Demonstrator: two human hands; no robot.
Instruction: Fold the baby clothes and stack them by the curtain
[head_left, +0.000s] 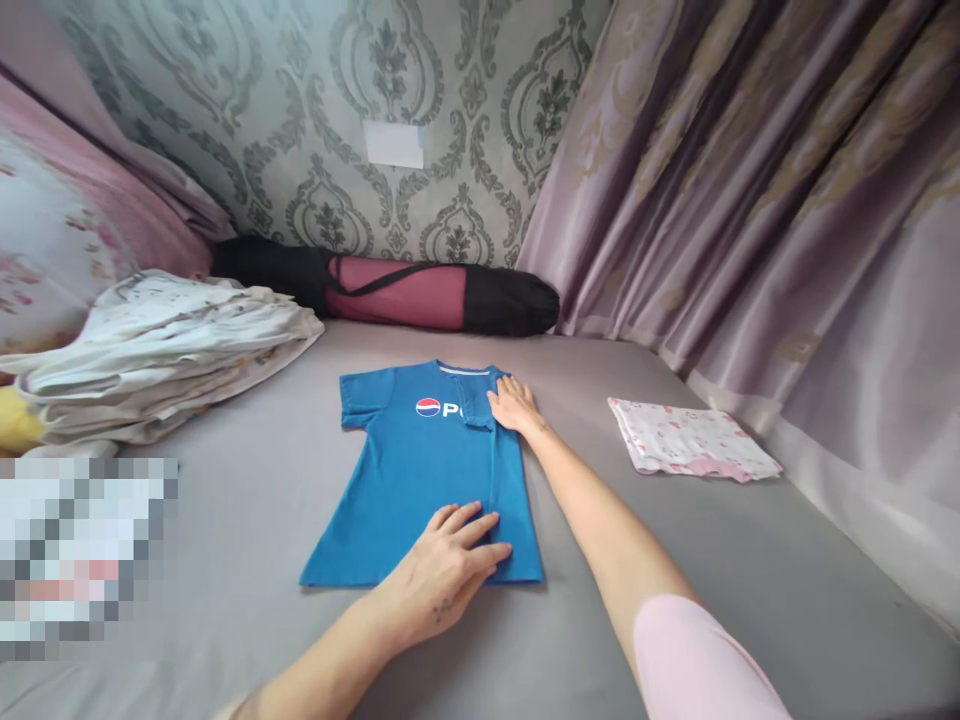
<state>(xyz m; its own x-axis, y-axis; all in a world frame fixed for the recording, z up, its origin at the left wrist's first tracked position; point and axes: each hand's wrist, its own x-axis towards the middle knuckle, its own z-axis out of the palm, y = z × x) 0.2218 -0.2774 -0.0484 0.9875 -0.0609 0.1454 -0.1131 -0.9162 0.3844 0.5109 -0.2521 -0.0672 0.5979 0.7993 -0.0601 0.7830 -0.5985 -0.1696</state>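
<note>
A blue T-shirt (412, 480) lies front up on the grey sheet, its neck pointing away from me. Its right side is folded inward, so that sleeve rests across the chest and covers part of the printed lettering beside a round red, white and blue logo. The left-side sleeve is spread out flat. My left hand (454, 555) lies on the shirt near the hem, fingers spread over the folded strip. At the shoulder of the folded edge, my right hand (514, 403) presses down with its fingers stretched out.
To the right is a folded white and pink patterned cloth (694, 440). A pile of pale fabrics (172, 350) sits at the left, with a blurred-out patch (82, 550) below it. Along the wall lies a long black and maroon bag (397, 292). Mauve curtains (712, 200) hang at the right.
</note>
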